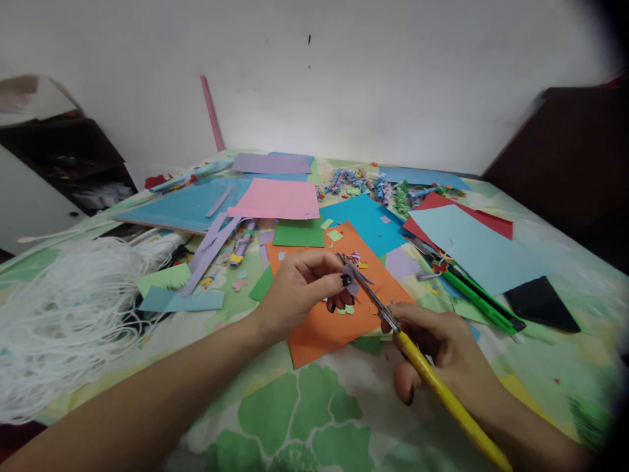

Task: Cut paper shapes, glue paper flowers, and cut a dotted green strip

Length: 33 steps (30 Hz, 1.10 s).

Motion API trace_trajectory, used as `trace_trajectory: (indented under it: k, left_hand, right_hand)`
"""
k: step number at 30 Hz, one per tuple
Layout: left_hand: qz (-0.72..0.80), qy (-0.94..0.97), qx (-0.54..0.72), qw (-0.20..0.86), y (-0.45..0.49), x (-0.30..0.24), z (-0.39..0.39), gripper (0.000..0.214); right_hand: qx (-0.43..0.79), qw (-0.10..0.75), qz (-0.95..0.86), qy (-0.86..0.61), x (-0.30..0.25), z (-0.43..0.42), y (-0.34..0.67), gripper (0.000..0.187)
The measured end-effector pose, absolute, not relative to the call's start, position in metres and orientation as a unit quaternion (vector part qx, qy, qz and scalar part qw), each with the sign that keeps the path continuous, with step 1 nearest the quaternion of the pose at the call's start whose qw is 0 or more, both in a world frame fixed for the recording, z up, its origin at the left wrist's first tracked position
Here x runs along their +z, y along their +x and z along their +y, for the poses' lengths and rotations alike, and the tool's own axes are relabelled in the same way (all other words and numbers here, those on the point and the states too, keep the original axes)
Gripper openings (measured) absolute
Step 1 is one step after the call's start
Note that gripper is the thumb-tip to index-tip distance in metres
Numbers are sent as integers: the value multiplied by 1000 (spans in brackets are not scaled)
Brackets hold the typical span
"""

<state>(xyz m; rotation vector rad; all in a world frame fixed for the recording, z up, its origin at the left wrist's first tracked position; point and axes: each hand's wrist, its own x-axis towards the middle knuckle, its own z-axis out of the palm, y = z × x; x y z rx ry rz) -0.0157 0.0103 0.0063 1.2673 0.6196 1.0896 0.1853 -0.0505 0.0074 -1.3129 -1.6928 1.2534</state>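
Note:
My left hand (299, 288) is closed in a pinch on a small purple paper piece (350, 274), held just above an orange paper sheet (324, 328). My right hand (442, 357) grips yellow-handled scissors (432, 380). The scissor blades (366, 292) reach up and left to the purple piece and meet it at its edge. Small paper scraps lie on the orange sheet under my fingers.
Coloured sheets cover the table: pink (282, 198), blue (191, 203), light blue (476, 246), red (491, 223), black (540, 303). Green pens (476, 298) lie at right. A pile of white cord (63, 314) sits at left. Curled paper strips (358, 183) lie at the back.

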Motion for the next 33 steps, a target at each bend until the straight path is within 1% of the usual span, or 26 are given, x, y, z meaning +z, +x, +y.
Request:
trace_trajectory:
  k: [4,9,14,23,33]
  left_hand:
    - [288,564,475,611,-16,4,12,5]
    - [291,568,473,607,-14,4,10,6]
    - [284,560,469,621,-11,4,6,8]
    - [299,560,478,607,-12,5,7,6]
    - [292,560,496,596,-13,8,7,4]
  right_hand:
    - [462,321,-650,-512,7,-51,185,40]
    - [470,322,-647,-507,5,-51,185,37]
    - [449,321,-660,-511,5,-49,184,36]
    - [440,304,-667,-519,7,-50,185,39]
    - [439,309,-663,-521,6,-49,187,39]
